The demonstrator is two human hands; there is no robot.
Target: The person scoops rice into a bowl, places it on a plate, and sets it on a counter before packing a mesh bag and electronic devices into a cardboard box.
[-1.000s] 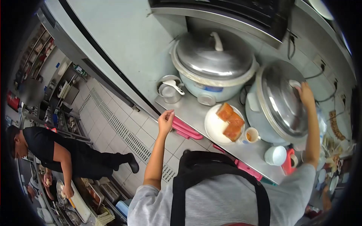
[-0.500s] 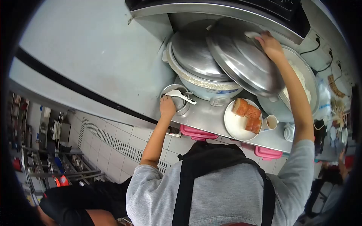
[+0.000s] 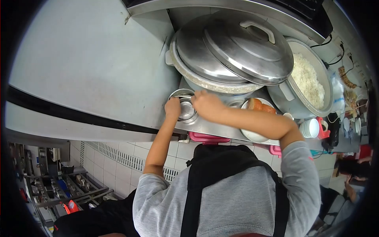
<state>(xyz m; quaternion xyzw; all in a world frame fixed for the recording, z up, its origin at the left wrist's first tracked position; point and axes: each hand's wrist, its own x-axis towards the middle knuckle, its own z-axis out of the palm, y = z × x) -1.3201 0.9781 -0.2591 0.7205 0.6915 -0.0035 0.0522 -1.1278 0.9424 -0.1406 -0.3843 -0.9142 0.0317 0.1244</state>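
Observation:
My left hand [image 3: 172, 107] is closed over the left rim of a round metal bowl [image 3: 187, 110] on the steel counter. At the bowl's right side is my right hand [image 3: 206, 106], slightly blurred, its fingers curled. Whatever it grips is hidden, and the white rice paddle is out of sight. A large metal lid [image 3: 252, 49] with a pale handle rests tilted on another lid [image 3: 201, 51], which covers the left rice cooker [image 3: 221, 87]. To the right, the second cooker [image 3: 290, 91] stands uncovered, with white rice [image 3: 308, 79] inside.
Behind my right forearm, bread pieces [image 3: 262, 106] sit on a white plate [image 3: 254, 136]. Stacked white bowls [image 3: 310, 128] stand farther right. A large pale metal surface [image 3: 94, 67] fills the left side. Below the counter are pink handles [image 3: 209, 137]; another person's dark clothing [image 3: 94, 217] shows lower left.
My right hand has let go of the large lid, now lying on the other lid, and has moved left to the metal bowl. The paddle across the bowl no longer shows.

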